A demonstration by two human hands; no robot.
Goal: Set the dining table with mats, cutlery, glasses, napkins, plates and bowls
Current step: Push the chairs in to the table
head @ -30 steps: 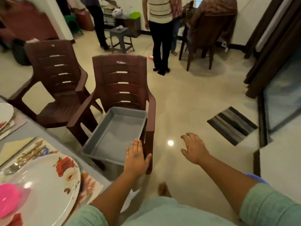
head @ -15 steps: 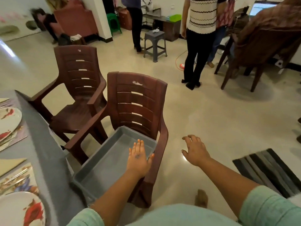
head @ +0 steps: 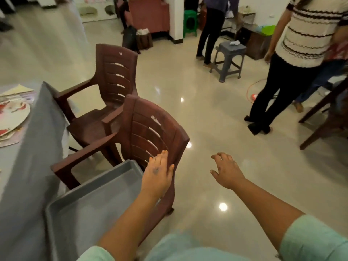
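My left hand (head: 157,171) is stretched out with straight fingers over the near brown plastic chair (head: 150,132), by its backrest edge; whether it touches the chair I cannot tell. On that chair's seat lies an empty grey tray (head: 90,202). My right hand (head: 227,171) hovers over the floor with loosely spread fingers and holds nothing. At the left edge the grey-clothed table (head: 32,157) carries a floral plate (head: 13,114) on a mat and a yellow napkin (head: 17,89).
A second brown chair (head: 113,85) stands behind the first, against the table. Two people stand on the shiny floor at the right, one in a striped top (head: 301,34). A grey stool (head: 228,59) and a dark wooden chair (head: 327,117) are nearby.
My view has swung right and upward, so the table and plates slid to the left edge. Both hands stay outstretched and hold nothing; the left now lies near the chair's backrest.
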